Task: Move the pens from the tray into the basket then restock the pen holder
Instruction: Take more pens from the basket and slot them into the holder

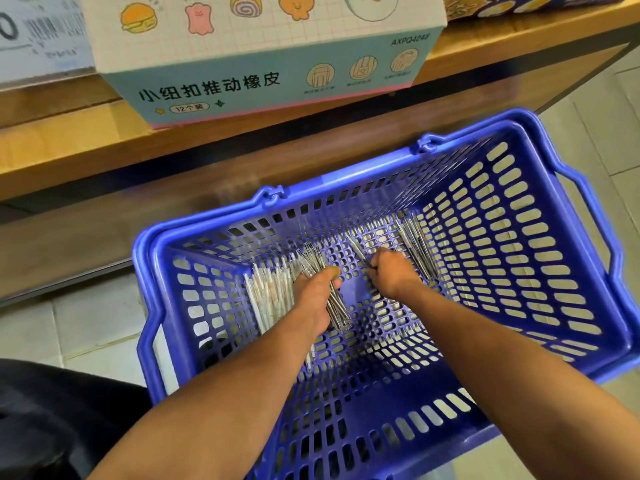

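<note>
The perforated blue plastic basket (540, 271) looks smooth and slightly glossy, the slim clear-barrelled plastic pens (337, 303) inside it glint, the pastel printed cardboard box (242, 74) is matt, and the light brown wooden shelf (69, 147) shows a satin grain.

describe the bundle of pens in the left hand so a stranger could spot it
Look into the blue basket on the floor. The left hand grips a bundle of dark pens, raised off the white pens lying beside it.
</note>
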`<control>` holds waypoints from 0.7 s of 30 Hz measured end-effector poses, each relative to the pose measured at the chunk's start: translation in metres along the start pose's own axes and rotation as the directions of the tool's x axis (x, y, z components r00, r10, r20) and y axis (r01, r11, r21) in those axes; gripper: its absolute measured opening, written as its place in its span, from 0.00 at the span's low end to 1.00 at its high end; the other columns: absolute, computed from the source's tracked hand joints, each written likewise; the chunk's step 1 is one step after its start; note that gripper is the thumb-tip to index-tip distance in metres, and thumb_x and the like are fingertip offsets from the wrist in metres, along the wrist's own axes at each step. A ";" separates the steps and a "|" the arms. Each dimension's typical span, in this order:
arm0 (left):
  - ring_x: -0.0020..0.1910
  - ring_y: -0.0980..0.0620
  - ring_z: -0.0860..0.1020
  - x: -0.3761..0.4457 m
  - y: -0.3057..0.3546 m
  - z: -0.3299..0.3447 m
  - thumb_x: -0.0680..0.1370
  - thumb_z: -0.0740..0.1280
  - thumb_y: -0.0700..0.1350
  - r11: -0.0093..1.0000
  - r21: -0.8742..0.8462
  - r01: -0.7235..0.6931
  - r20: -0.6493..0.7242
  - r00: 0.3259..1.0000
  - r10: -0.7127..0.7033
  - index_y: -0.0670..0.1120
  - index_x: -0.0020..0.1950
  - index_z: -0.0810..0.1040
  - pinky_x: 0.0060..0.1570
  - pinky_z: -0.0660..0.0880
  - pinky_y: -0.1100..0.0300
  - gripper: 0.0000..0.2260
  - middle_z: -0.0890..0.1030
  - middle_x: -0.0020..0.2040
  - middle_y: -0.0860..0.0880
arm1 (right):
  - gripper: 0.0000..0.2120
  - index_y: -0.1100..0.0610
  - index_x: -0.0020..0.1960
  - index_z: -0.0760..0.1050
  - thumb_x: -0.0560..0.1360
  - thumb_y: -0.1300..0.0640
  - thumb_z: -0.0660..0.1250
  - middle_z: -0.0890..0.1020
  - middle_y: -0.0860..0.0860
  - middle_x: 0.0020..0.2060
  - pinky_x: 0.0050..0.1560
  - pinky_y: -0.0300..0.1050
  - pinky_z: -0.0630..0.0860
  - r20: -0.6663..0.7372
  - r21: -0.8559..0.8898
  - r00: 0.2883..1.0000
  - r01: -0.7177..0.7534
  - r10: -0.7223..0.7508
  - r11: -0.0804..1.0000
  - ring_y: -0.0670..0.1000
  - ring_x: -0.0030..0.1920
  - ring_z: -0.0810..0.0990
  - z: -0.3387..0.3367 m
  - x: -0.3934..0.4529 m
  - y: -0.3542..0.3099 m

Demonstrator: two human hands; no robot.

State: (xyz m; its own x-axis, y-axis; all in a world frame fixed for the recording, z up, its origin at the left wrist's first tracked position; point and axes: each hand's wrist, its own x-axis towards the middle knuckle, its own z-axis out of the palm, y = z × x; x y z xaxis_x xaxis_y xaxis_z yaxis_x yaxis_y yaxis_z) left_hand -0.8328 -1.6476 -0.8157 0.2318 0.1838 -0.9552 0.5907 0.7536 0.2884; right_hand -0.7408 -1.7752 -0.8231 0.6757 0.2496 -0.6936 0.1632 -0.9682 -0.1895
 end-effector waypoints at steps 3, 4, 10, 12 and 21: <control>0.65 0.40 0.76 0.001 -0.001 -0.001 0.74 0.74 0.41 1.000 0.010 -0.001 -0.022 1.000 0.002 0.42 0.76 0.61 0.66 0.71 0.39 0.34 0.77 0.66 0.38 | 0.05 0.61 0.51 0.74 0.78 0.60 0.67 0.79 0.54 0.39 0.39 0.43 0.77 0.123 0.417 0.989 0.028 -0.087 0.909 0.54 0.40 0.79 -0.009 -0.009 -0.007; 0.66 0.39 0.76 0.001 -0.001 -0.001 0.73 0.75 0.41 1.000 0.003 -0.003 -0.023 1.000 0.003 0.42 0.76 0.60 0.66 0.71 0.38 0.36 0.76 0.67 0.38 | 0.03 0.59 0.48 0.75 0.77 0.60 0.68 0.79 0.52 0.35 0.36 0.41 0.76 0.174 0.520 0.977 0.011 -0.119 0.854 0.51 0.36 0.79 -0.013 -0.013 -0.011; 0.62 0.36 0.78 -0.007 0.004 -0.002 0.66 0.80 0.47 0.998 -0.060 0.028 0.093 0.995 -0.023 0.43 0.77 0.62 0.59 0.77 0.40 0.45 0.77 0.67 0.37 | 0.03 0.59 0.46 0.79 0.74 0.61 0.73 0.80 0.51 0.28 0.30 0.37 0.75 0.299 0.620 0.897 0.078 -0.326 0.781 0.45 0.26 0.77 -0.020 -0.029 -0.026; 0.64 0.39 0.77 -0.005 0.002 0.000 0.68 0.79 0.45 1.000 -0.031 0.003 0.064 0.998 -0.001 0.45 0.80 0.56 0.59 0.76 0.46 0.46 0.75 0.69 0.38 | 0.05 0.60 0.45 0.80 0.72 0.60 0.74 0.81 0.47 0.26 0.30 0.36 0.75 0.297 0.613 0.887 0.106 -0.353 0.783 0.44 0.26 0.77 -0.017 -0.031 -0.028; 0.53 0.40 0.79 -0.002 -0.001 -0.002 0.73 0.74 0.40 0.999 0.022 0.028 0.017 0.999 -0.029 0.43 0.73 0.62 0.61 0.75 0.38 0.32 0.80 0.54 0.39 | 0.07 0.59 0.55 0.74 0.77 0.62 0.66 0.80 0.56 0.52 0.50 0.47 0.76 -0.278 0.351 0.926 -0.148 0.254 0.924 0.56 0.50 0.79 -0.018 0.000 0.028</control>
State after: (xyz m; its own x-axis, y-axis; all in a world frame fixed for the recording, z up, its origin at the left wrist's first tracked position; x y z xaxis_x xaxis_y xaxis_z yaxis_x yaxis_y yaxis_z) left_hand -0.8353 -1.6474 -0.8140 0.2279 0.1512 -0.9619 0.6140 0.7443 0.2625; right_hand -0.7231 -1.8025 -0.8160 0.8673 -0.0186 -0.4974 -0.2016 -0.9268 -0.3169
